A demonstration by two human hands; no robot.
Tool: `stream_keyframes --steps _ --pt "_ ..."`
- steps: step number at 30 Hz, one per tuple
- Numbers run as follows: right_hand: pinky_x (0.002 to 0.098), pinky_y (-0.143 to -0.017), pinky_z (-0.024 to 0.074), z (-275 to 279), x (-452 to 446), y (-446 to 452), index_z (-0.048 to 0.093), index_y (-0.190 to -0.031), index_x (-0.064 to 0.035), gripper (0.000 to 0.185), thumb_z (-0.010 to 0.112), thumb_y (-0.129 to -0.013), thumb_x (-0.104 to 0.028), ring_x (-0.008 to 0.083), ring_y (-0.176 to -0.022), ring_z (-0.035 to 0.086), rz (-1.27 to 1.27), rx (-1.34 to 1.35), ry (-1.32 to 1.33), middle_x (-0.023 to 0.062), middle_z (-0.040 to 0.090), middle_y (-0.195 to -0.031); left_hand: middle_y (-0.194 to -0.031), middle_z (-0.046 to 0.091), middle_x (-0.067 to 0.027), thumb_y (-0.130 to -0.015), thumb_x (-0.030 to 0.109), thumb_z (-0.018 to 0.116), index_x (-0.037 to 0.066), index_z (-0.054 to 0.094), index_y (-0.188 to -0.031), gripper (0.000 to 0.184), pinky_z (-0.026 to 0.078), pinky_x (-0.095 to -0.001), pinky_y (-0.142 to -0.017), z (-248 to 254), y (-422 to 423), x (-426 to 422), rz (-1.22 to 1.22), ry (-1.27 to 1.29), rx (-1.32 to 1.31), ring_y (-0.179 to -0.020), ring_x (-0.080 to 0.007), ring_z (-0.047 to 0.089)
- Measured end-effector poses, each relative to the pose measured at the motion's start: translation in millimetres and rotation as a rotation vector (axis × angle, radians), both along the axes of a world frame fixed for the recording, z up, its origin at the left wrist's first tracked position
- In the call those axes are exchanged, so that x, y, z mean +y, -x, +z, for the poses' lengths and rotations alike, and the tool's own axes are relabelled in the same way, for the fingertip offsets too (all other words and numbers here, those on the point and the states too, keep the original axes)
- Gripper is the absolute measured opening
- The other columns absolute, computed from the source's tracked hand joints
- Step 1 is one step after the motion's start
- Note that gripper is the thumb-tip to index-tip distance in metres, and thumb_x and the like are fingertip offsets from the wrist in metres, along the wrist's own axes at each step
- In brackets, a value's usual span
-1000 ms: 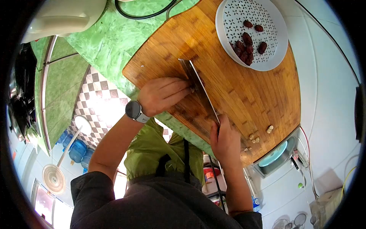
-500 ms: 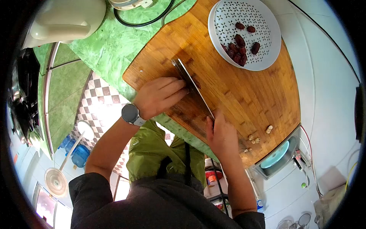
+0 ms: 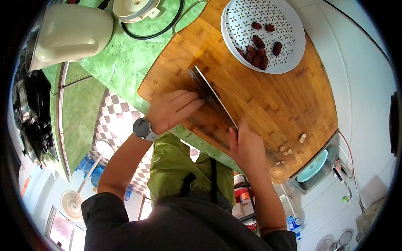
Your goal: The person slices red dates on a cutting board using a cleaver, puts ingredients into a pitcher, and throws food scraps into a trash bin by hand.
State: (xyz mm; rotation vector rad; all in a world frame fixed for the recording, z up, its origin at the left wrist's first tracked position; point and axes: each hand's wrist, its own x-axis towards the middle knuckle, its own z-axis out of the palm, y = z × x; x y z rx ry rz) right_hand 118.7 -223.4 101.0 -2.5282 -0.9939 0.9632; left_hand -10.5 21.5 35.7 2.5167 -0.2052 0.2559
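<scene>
My right hand [image 3: 248, 146] is closed round the handle of a kitchen knife [image 3: 214, 97], whose broad blade slants across the wooden cutting board [image 3: 268, 104]. My left hand [image 3: 173, 109], with a watch [image 3: 142, 126] at its wrist, rests on the board at the near side of the blade. Its fingers are bent and pressed together, the tips close to the blade; anything under them is hidden. At the board's far side stands a white perforated basket [image 3: 299, 50] with several dark red dried jujubes [image 3: 258, 42] in it. Small pale pieces [image 3: 289, 151] lie near the board's right edge.
The board sits on a green counter [image 3: 130, 58]. A cream kettle [image 3: 71, 35] and a round lid-like part [image 3: 133, 9] stand at the upper left. Right of the board is a sink [image 3: 331, 150] holding a turquoise basin [image 3: 313, 166]. A black cable loop [image 3: 147, 37] lies beside the board.
The view has shifted slightly. The knife and right hand keep nearly the same place on the board; the left fingers sit slightly further from the blade.
</scene>
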Motion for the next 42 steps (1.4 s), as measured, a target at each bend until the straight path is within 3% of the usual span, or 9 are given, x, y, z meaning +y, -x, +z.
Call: stream_keyframes --steps 3,6,8,9,11,18,32,39,42 --pt "0.0600 -0.066 0.0539 0.5 -0.1 1.3 0.053 -0.109 -0.0016 0.023 0.060 -0.104 -0.023 0.0492 -0.072 0.068 -0.035 0.002 -0.064 0.0273 0.068 -0.076 -0.120 0.068 -0.0111 -0.083 0.013 0.063 0.005 0.067 -0.121 0.039 0.060 -0.0389 -0.078 1.8 -2.5 0.0 0.041 -0.036 0.050 -0.106 -0.0313 0.069" --pt "0.0606 -0.067 0.0531 6.9 0.8 2.3 0.053 -0.108 -0.0018 0.021 0.059 -0.104 -0.022 0.0509 -0.075 0.068 -0.088 0.085 -0.030 0.0291 0.068 -0.080 -0.107 0.071 -0.0133 -0.085 0.008 0.075 0.003 0.072 -0.111 0.027 0.061 -0.0394 -0.078 13.7 -12.6 -8.8 0.151 0.077 0.136 -0.095 -0.0307 0.073" --pt "0.0618 -0.067 0.0515 10.6 -2.3 5.4 0.053 -0.107 -0.0016 0.021 0.059 -0.104 -0.021 0.0523 -0.076 0.067 -0.159 0.156 0.022 0.0297 0.068 -0.081 -0.097 0.074 -0.0124 -0.090 0.007 0.078 0.001 0.073 -0.103 0.015 0.061 -0.0345 -0.073 27.5 -19.5 -23.1 0.570 0.527 0.395 -0.085 -0.0231 0.076" --pt "0.0618 -0.067 0.0515 10.3 -4.3 6.9 0.053 -0.107 -0.0016 0.021 0.059 -0.104 -0.021 0.0523 -0.076 0.067 -0.163 0.156 0.016 0.0297 0.068 -0.081 -0.097 0.074 -0.0124 -0.090 0.007 0.078 0.001 0.073 -0.103 0.015 0.061 -0.0345 -0.073 27.8 -23.4 -27.2 0.567 0.520 0.394 -0.085 -0.0231 0.076" --pt "0.0616 -0.066 0.0508 7.7 -10.3 11.3 0.053 -0.108 -0.0013 0.021 0.060 -0.104 -0.020 0.0521 -0.075 0.066 -0.230 0.149 -0.020 0.0293 0.068 -0.080 -0.089 0.076 -0.0122 -0.094 0.008 0.079 -0.002 0.074 -0.099 0.012 0.060 -0.0305 -0.070 22.0 -26.4 -35.5 0.785 0.775 0.370 -0.078 -0.0177 0.076" --pt "0.0604 -0.063 0.0502 9.0 -8.8 26.6 0.054 -0.111 -0.0023 0.020 0.060 -0.104 -0.019 0.0513 -0.072 0.066 -0.287 0.136 -0.077 0.0278 0.066 -0.076 -0.092 0.077 -0.0105 -0.092 0.007 0.081 -0.003 0.075 -0.096 0.012 0.061 -0.0291 -0.072 17.5 -29.5 -37.9 0.820 0.625 0.372 -0.082 -0.0163 0.077" --pt "0.0599 -0.062 0.0518 16.0 9.4 57.4 0.053 -0.106 -0.0044 0.017 0.059 -0.105 -0.020 0.0497 -0.069 0.066 -0.310 0.073 -0.030 0.0256 0.067 -0.077 -0.094 0.077 -0.0092 -0.092 0.002 0.078 -0.003 0.072 -0.100 0.011 0.062 -0.0285 -0.075 10.0 -29.9 -40.3 0.846 0.813 0.367 -0.086 -0.0156 0.077" --pt "0.0574 -0.060 0.0533 11.0 9.1 57.8 0.052 -0.107 -0.0040 0.017 0.058 -0.105 -0.020 0.0475 -0.068 0.067 -0.242 0.021 0.015 0.0242 0.067 -0.076 -0.095 0.077 -0.0095 -0.090 0.002 0.079 -0.002 0.071 -0.099 0.013 0.062 -0.0287 -0.075 13.6 -29.1 -41.9 0.830 0.758 0.345 -0.087 -0.0148 0.076" --pt "0.0577 -0.060 0.0532 12.2 9.6 55.5 0.052 -0.107 -0.0041 0.016 0.057 -0.106 -0.020 0.0464 -0.068 0.068 -0.246 0.010 0.033 0.0238 0.068 -0.077 -0.089 0.074 -0.0110 -0.089 0.002 0.079 0.000 0.067 -0.096 0.014 0.061 -0.0296 -0.068 14.4 -29.9 -43.5 0.888 0.755 0.313 -0.080 -0.0191 0.077"
